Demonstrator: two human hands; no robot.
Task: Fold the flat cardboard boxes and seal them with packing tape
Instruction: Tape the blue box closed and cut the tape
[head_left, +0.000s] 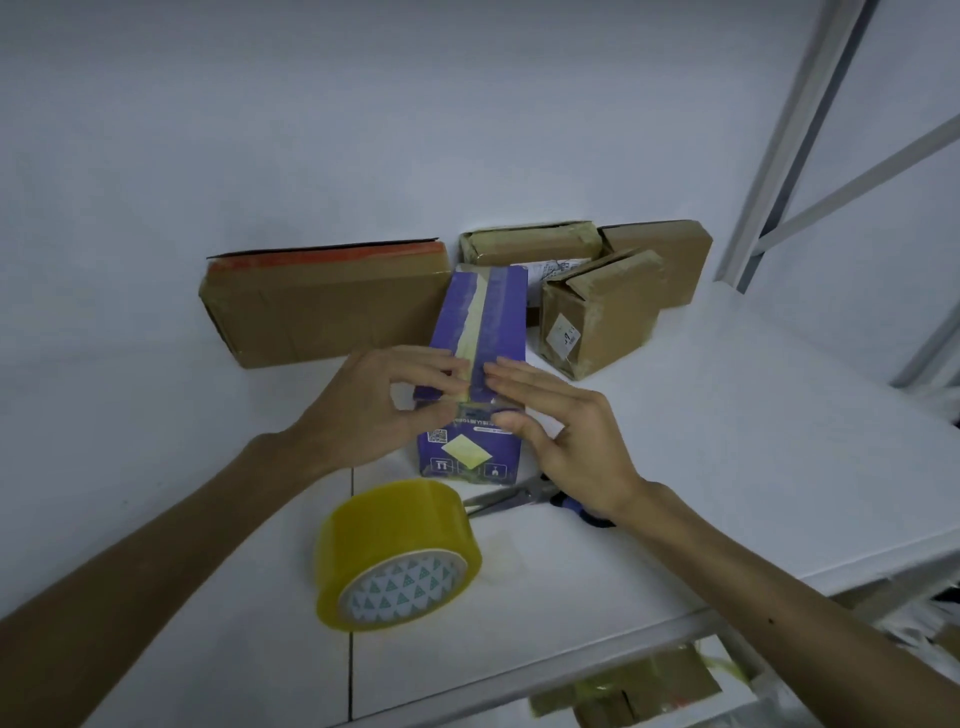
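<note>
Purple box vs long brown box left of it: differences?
Purple box is printed, with yellowish tape along its top seam; brown box is plain, with an orange strip on its top edge. Purple box points end-on at the camera, left hand and right hand on it; brown box stands broadside at the wall, untouched. Both closed.

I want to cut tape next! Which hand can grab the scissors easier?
Probably the right hand: the scissors lie right under its wrist, handle toward it. The left hand, pinching the purple box, is farther off.

Scissors (511, 498) handles hidden under right hand (571, 441) — purple box (500, 312) print too small to read.
</note>
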